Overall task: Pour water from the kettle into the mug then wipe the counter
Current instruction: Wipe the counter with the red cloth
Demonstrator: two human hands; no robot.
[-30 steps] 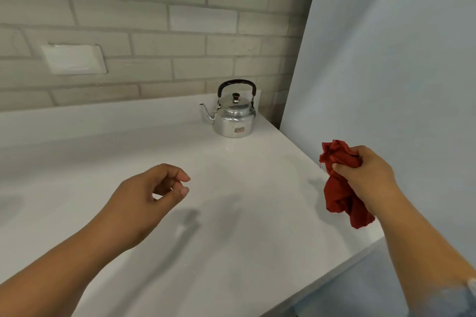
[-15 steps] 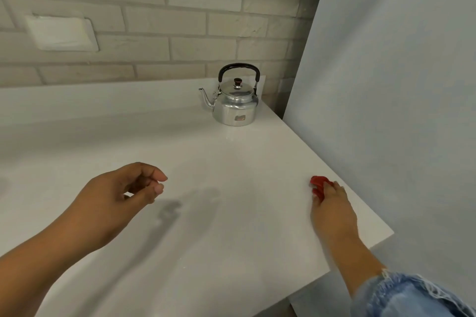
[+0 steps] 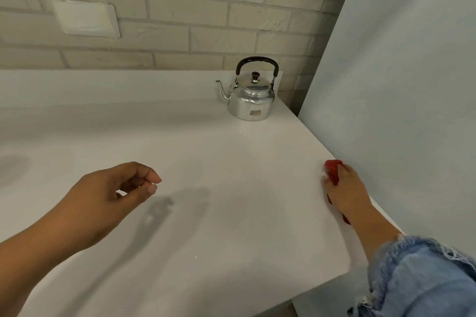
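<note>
A silver kettle [image 3: 251, 100] with a black handle stands at the back right of the white counter [image 3: 201, 162], spout pointing left. My right hand [image 3: 346, 192] lies on a red cloth [image 3: 332, 168] at the counter's right edge, fingers curled over it; most of the cloth is hidden under the hand. My left hand [image 3: 113, 195] hovers above the counter's middle left, fingers loosely curled, holding nothing. No mug is in view.
A pale blue panel [image 3: 401, 85] rises along the counter's right side, close to my right hand. A brick wall with a white plate [image 3: 86, 18] runs behind. The counter's front edge falls away at the lower right.
My right hand has come down from the air and pressed the red cloth onto the counter by the right edge. The left hand has stayed almost where it was.
</note>
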